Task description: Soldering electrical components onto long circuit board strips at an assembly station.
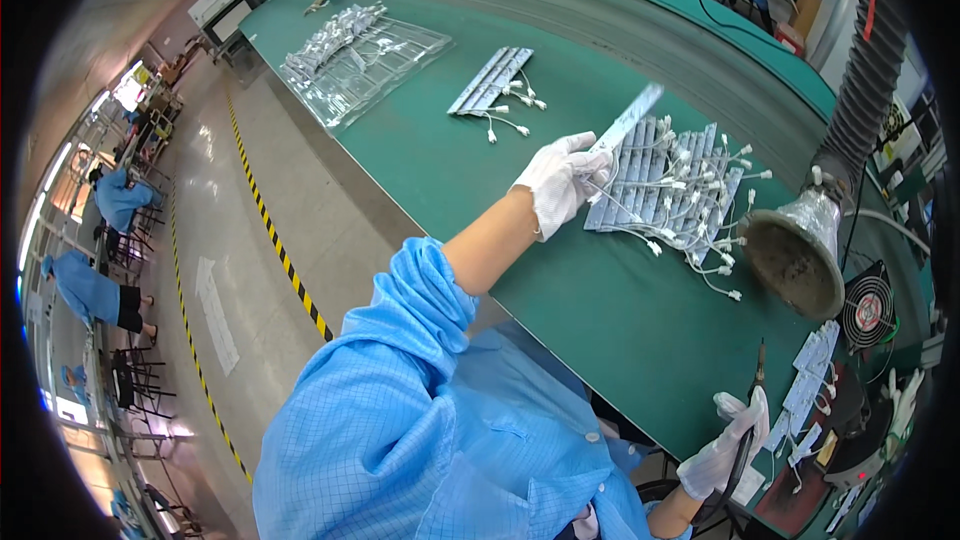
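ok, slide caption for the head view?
At a green bench, gloved left hand holds a pale strip near wired strips; gloved right hand grips a soldering iron.

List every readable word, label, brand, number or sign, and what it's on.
No text is legible anywhere in this view.
Strip in the left hand: no readable marking.
Piled strips beside that hand: any print too small to read.
Fan: red-and-white centre, any lettering too small to read.
Floor tape: yellow-and-black stripes, no readable words.
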Tool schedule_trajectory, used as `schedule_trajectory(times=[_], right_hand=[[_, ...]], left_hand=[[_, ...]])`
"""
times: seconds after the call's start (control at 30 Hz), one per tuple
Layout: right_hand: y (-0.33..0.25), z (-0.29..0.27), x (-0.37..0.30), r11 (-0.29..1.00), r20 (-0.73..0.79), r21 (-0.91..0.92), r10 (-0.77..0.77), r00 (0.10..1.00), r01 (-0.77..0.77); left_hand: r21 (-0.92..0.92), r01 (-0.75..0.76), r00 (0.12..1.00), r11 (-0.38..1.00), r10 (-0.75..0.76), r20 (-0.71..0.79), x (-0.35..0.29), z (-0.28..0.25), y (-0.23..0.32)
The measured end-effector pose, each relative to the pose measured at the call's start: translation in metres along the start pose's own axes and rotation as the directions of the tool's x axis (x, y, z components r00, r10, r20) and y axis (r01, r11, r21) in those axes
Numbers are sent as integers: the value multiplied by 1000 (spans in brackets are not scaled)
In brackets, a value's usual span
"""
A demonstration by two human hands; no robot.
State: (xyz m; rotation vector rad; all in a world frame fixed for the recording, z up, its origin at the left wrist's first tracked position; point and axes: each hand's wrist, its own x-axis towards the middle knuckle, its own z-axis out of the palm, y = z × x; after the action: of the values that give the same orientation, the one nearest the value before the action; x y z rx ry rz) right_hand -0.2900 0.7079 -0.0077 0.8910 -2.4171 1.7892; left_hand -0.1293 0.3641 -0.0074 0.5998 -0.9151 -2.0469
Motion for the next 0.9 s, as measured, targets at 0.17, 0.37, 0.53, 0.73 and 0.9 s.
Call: schedule_trajectory(times=[0.17,0.37,0.53,0.73,0.9], right_hand=[[-1,-6,4,986,-121,-115,-135,984,121],[-10,-36,18,791,-73,-466,-480,874,396],[-20,-36,20,881,-186,-372,-379,907,292],[-13,-5,24,939,-74,331,-73,995,94],[9,20,29,794,-28,-286,-566,824,536]], left_hand=[[-345,40,925,938,95,367,-14,12,9],[347,271,738,898,-426,524,-69,50,33],[889,151,570,432,-772,279,-72,92,-8],[864,81,665,496,-673,324,-59,116,-47],[842,95,772,531,-573,274,-60,117,-66]])
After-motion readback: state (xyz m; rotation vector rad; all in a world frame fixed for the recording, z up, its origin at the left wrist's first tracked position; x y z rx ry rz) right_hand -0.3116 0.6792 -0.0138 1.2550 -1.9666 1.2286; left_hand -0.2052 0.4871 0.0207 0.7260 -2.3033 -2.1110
